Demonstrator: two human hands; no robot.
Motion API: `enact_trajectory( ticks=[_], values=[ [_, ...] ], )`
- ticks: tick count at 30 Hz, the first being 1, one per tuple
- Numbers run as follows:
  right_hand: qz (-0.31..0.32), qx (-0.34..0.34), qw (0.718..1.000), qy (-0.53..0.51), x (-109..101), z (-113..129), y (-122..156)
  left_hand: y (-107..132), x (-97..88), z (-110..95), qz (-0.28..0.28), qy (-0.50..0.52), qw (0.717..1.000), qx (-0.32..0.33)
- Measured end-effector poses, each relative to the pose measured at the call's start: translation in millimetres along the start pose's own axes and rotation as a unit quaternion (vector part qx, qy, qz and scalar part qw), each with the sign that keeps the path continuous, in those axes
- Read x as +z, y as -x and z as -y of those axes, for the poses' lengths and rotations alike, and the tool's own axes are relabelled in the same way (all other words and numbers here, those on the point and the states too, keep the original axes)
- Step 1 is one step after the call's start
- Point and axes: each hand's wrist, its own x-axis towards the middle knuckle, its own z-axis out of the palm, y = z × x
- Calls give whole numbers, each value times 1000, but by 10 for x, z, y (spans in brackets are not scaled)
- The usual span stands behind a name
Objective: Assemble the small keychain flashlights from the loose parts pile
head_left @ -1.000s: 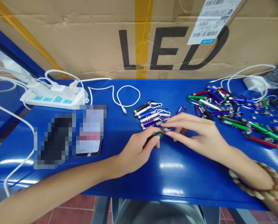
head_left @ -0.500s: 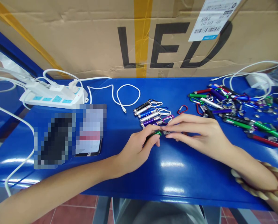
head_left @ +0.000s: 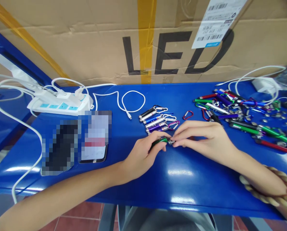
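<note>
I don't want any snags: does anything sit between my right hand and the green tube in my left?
Only the small silvery piece in the right hand, by the end of the green tube held by the left hand; nothing loose is visible between them.

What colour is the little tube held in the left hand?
The little tube in the left hand is green, seen best in the head view.
</note>
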Motion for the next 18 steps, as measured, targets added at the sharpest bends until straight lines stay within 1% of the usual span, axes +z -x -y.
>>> enact_trajectory(
  ticks=[2,4,7,13,16,18],
  values=[
    [-15,27,999,-13,7,9,-13,-7,1,-1,-2,-2,1000,3],
    [-33,68,997,-24,6,27,-26,-9,6,1,-6,-5,1000,8],
    [-40,131,989,-60,5,51,-38,0,14,7,-9,-18,1000,11],
    [-6,214,963,-165,42,41,-26,36,40,34,-13,-3,1000,15],
    [23,251,950,-186,38,18,-25,43,48,49,-16,2,1000,18],
    [41,263,945,-190,27,5,-26,43,48,53,-19,-1,1000,22]
  ],
)
